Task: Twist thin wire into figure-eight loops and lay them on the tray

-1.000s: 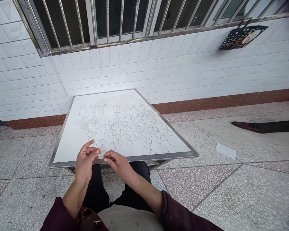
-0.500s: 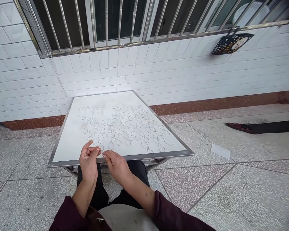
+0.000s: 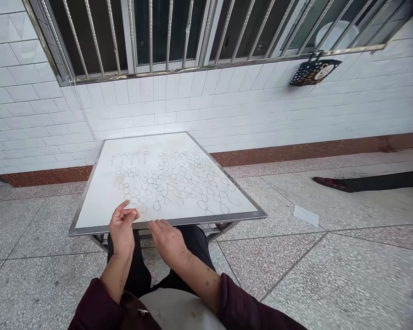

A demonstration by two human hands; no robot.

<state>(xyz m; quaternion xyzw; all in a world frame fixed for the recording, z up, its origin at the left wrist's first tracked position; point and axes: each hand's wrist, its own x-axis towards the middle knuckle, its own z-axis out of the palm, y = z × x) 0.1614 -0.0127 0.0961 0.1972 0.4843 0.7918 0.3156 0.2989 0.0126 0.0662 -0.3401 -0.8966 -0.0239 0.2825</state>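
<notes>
My left hand (image 3: 122, 231) pinches a thin wire (image 3: 142, 217) between thumb and forefinger above the near edge of a white tabletop (image 3: 92, 201). A little to the right, my right hand (image 3: 168, 240) is closed, thumb and fingertips pressed together, and the faint strand appears to run toward it. What lies inside its fingers is too fine to see well. Across the tabletop beyond my hands lie many thin wire loops (image 3: 179, 178), several twisted into figure-eights. Single loops with straight tails (image 3: 129, 158) form a short row at the far left.
A grey metal frame edges the table (image 3: 206, 218). Behind it are a white tiled wall (image 3: 131, 107) and a barred window (image 3: 151, 36). A dark patterned bag (image 3: 313, 71) hangs at right. Another person's leg and shoe (image 3: 344, 184) and a white sheet (image 3: 306, 215) are on the floor side.
My hands have drawn slightly farther apart, the left going left, with the strand between them. The view has shifted slightly, moving the bag and shoe leftward in the picture.
</notes>
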